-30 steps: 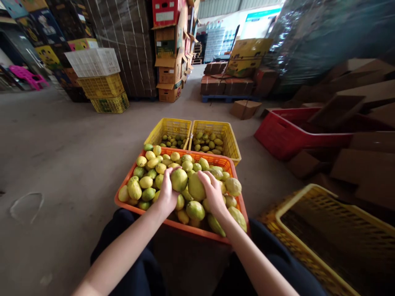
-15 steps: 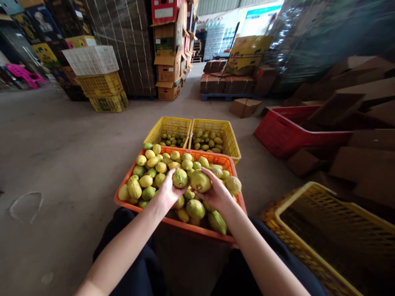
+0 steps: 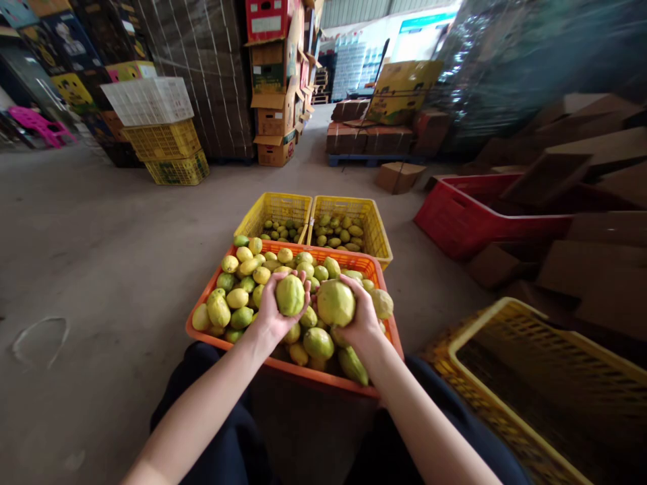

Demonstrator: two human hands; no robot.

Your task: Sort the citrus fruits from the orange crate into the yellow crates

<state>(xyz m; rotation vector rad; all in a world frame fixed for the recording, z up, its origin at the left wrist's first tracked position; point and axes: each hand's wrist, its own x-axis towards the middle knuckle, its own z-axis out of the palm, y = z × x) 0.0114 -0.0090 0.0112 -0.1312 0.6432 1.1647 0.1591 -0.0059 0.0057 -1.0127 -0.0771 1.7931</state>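
My left hand (image 3: 273,313) is closed around a green-yellow lemon (image 3: 290,296), its fingertips curling past the fruit's far side. A larger, paler lemon (image 3: 336,303) sits in my right hand (image 3: 362,313), with fingers wrapped along its right side and underneath. The two held fruits are slightly apart, above an orange crate (image 3: 217,342) heaped with lemons. Below my right hand lie a big greenish lemon (image 3: 318,343) and a pointed green one (image 3: 352,365). The hands and held fruit hide part of the heap.
Two yellow crates (image 3: 387,236) with more lemons stand just beyond the orange one. At right are a yellow crate (image 3: 470,330) and a red bin (image 3: 445,215) among cardboard pieces (image 3: 596,269). Stacked crates (image 3: 166,138) and box piles (image 3: 275,121) stand farther back.
Both held lemons have been turned in my hands and now show different sides. My hands have moved slightly apart, widening the gap between the fruits.
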